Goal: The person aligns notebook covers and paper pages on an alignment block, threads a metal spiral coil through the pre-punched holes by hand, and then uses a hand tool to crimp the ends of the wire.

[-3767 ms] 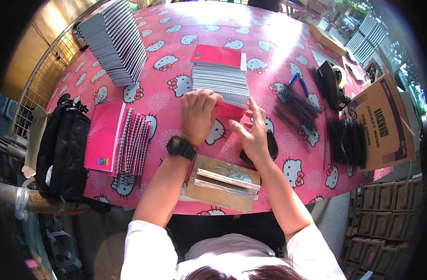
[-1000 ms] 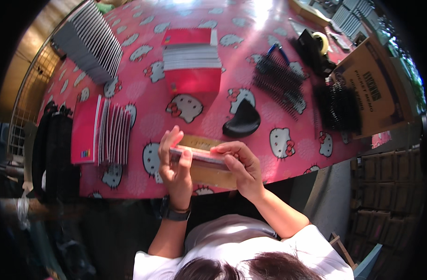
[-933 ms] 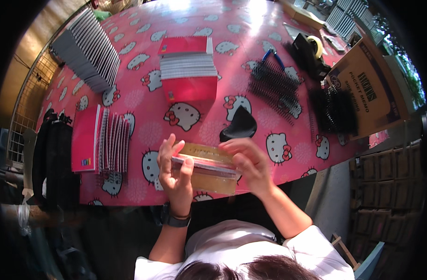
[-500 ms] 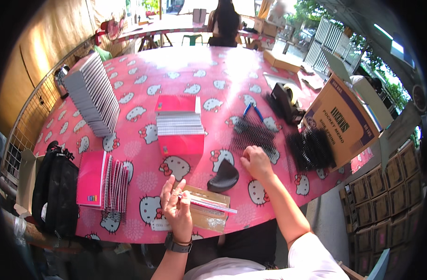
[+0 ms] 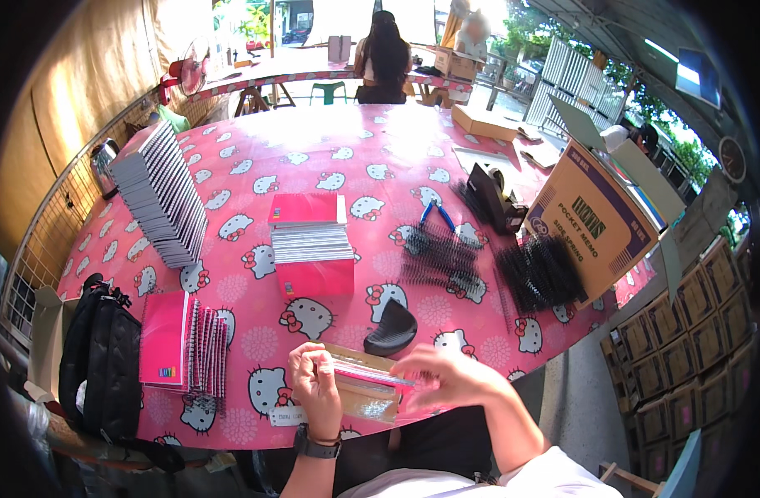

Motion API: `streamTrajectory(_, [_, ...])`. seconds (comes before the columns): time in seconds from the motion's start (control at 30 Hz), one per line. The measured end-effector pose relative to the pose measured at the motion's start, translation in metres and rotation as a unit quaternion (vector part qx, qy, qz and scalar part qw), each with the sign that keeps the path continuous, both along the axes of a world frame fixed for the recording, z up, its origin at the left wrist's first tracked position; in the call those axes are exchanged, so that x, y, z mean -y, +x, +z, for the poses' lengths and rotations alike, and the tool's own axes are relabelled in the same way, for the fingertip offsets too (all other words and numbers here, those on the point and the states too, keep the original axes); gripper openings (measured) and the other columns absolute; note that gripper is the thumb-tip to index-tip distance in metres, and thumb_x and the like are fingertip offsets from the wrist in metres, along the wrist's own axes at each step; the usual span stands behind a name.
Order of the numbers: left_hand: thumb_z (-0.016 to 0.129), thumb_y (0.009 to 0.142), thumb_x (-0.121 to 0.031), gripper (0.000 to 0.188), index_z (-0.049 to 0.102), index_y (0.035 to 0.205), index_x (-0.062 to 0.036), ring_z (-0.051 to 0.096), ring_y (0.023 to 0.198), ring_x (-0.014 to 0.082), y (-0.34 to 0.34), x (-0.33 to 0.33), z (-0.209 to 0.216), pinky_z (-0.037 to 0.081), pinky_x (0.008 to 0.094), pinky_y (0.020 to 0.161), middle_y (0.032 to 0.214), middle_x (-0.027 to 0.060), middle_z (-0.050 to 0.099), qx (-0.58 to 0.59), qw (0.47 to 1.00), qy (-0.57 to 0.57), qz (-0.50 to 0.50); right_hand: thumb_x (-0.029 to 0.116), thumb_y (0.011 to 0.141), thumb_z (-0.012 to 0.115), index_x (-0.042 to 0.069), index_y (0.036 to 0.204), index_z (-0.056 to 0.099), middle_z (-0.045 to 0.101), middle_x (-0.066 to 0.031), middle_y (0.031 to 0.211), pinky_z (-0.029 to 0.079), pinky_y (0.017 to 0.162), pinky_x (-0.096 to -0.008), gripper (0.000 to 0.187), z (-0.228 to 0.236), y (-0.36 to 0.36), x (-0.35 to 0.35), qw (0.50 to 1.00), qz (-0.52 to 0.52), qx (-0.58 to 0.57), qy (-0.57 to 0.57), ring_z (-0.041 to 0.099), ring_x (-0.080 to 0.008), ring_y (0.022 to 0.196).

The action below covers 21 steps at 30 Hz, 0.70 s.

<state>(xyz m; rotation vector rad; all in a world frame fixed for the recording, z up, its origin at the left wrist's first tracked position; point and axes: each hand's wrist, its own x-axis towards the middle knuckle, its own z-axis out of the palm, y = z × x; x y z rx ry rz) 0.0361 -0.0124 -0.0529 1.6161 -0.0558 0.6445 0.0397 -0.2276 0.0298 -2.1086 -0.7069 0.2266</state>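
My left hand (image 5: 316,386) is closed around one end of a thin pink-covered notepad (image 5: 367,372), held edge-on above a brown board (image 5: 372,405) with a shiny strip. At the pad's other end, my right hand (image 5: 459,378) has its fingers curled inward, slightly blurred; what they pinch is too small to make out. Just beyond the board lies a black curved, rounded object (image 5: 391,328). Farther off are loose black spiral binding coils (image 5: 440,256) beside blue-handled pliers (image 5: 438,216). A stack of pink notepads (image 5: 314,278) stands ahead of my left hand.
Spiral-bound notebooks (image 5: 164,340) and a black bag (image 5: 106,357) lie at left, below a tall notebook stack (image 5: 160,195). More black coils (image 5: 542,274), a tape dispenser (image 5: 500,203) and a cardboard box (image 5: 596,224) occupy the right. A person (image 5: 384,62) sits at the far table.
My right hand has moved from the black coils back toward me, to the notepad's right end. The left hand's fingers have curled in more around the pad. The view has shifted slightly.
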Motion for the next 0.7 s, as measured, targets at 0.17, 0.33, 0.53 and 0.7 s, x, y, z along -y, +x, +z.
streamTrajectory(0.17, [0.045,0.097,-0.012,0.018,0.05,0.085,-0.0005,0.049,0.091,0.0185,-0.005,-0.015,-0.009,0.042,0.0322,0.08,0.102,0.0098,0.05,0.014,1.0,0.016,0.013,0.01,0.082,0.072,0.01,0.12,0.06,0.06,-0.0085,0.096,0.053,0.066,-0.0325,0.04,-0.049,-0.031,-0.028,0.994,-0.05,0.009,0.094,0.064,-0.022,0.085])
streamTrajectory(0.33, [0.044,0.1,-0.022,0.025,0.054,0.1,0.001,0.05,0.101,0.0182,-0.029,-0.046,-0.001,0.04,0.0333,0.091,0.107,0.0086,0.051,-0.02,0.998,-0.013,0.056,0.008,0.082,0.071,0.006,0.11,0.065,0.061,-0.0113,0.098,0.054,0.071,-0.0352,0.029,-0.042,-0.029,-0.056,0.991,-0.034,0.078,0.104,0.064,-0.0265,0.087])
streamTrajectory(0.53, [0.067,0.076,-0.031,0.049,0.06,0.121,-0.0129,0.037,0.132,0.0322,-0.046,-0.03,0.04,0.01,0.0562,0.112,0.131,0.0097,0.052,0.095,0.945,0.303,0.079,0.013,0.092,0.062,0.005,0.12,0.052,0.06,-0.0088,0.1,0.049,0.079,-0.0307,0.03,-0.011,-0.029,-0.043,0.983,-0.144,-0.077,0.087,0.059,-0.0159,0.088])
streamTrajectory(0.7, [0.073,0.076,-0.016,0.022,0.069,0.097,-0.0144,0.058,0.101,0.0206,-0.038,-0.024,0.032,0.031,0.0454,0.101,0.101,0.0007,0.064,0.057,0.926,0.365,-0.083,-0.003,0.087,0.062,0.003,0.109,0.065,0.059,-0.0056,0.089,0.047,0.067,-0.0244,0.022,-0.01,-0.027,-0.022,0.996,-0.054,-0.009,0.068,0.057,-0.0113,0.079])
